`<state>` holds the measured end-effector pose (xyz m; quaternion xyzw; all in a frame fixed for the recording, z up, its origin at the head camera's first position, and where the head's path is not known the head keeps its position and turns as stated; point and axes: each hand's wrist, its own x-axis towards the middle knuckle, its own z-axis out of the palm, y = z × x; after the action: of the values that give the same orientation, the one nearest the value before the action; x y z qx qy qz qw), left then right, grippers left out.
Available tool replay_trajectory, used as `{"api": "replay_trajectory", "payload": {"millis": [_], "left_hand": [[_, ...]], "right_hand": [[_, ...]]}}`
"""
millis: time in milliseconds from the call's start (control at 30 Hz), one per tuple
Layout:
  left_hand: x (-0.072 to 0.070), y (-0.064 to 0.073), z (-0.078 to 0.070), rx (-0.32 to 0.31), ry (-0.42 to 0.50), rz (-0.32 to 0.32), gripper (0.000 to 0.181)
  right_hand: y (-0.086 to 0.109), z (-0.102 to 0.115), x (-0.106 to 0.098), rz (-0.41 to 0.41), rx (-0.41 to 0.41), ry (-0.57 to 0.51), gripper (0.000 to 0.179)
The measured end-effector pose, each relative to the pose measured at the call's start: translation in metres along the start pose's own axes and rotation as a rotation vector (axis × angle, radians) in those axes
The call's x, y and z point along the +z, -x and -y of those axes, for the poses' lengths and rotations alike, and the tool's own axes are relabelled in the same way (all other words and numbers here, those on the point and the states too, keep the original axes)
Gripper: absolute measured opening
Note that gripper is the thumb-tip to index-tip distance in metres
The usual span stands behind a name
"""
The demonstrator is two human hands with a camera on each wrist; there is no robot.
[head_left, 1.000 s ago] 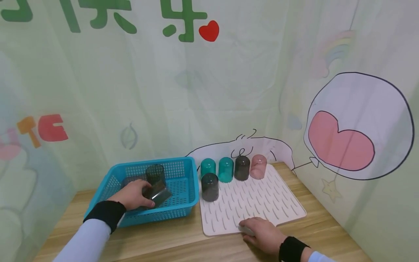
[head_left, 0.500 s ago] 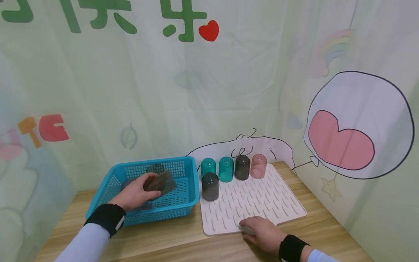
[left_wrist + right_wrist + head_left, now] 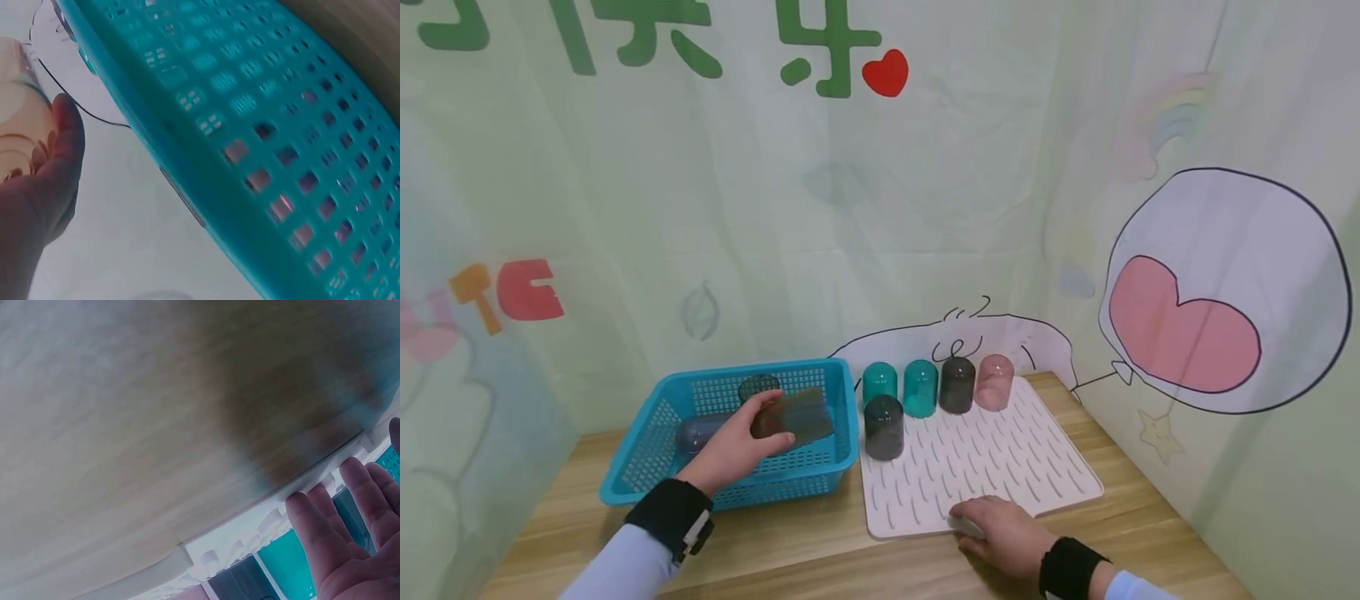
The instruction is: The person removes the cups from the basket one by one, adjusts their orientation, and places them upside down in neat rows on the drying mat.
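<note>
In the head view my left hand (image 3: 741, 442) grips a see-through brownish cup (image 3: 805, 417), held sideways over the blue basket (image 3: 842, 454) with its mouth to the right. The left wrist view shows that cup (image 3: 22, 112) amber-tinted, the thumb along its side. Left behind in the basket are a bluish-grey cup (image 3: 700, 432) on its side and a dark cup (image 3: 758, 386), partly hidden by the hand. My right hand (image 3: 1003, 533) rests at the front edge of the pale ridged mat (image 3: 985, 467); its fingers (image 3: 312, 531) extend over the mat's edge.
Upside down on the mat stand two teal cups (image 3: 921, 389), a dark cup (image 3: 957, 386) and a pink cup (image 3: 995, 383) along the back. Another dark cup (image 3: 883, 429) stands in front at the left. A printed curtain (image 3: 760, 208) hangs behind the wooden table (image 3: 805, 550).
My left hand has lifted the brownish cup from among the others in the basket and moved it rightward. More of the bluish-grey cup shows now. The right hand stays put.
</note>
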<state>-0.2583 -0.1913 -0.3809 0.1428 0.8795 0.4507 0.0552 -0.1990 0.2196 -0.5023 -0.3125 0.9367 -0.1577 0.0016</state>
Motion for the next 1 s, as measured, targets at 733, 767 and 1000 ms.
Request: {"api": "replay_trajectory", "payload": {"millis": [733,767,1000], "left_hand": [[0.057,0.008,-0.027,0.03,0.14,-0.024,0.081],[0.059,0.011,-0.033,0.033,0.134,-0.032,0.08],[0.08,0.006,-0.031,0.019,0.082,-0.064,0.084]], "right_hand": [[0.002,0.003,-0.002,0.006,-0.014,-0.005,0.034],[0.002,0.003,-0.001,0.007,-0.015,-0.005,0.034],[0.001,0.0,-0.001,0.021,-0.005,-0.021,0.035]]}}
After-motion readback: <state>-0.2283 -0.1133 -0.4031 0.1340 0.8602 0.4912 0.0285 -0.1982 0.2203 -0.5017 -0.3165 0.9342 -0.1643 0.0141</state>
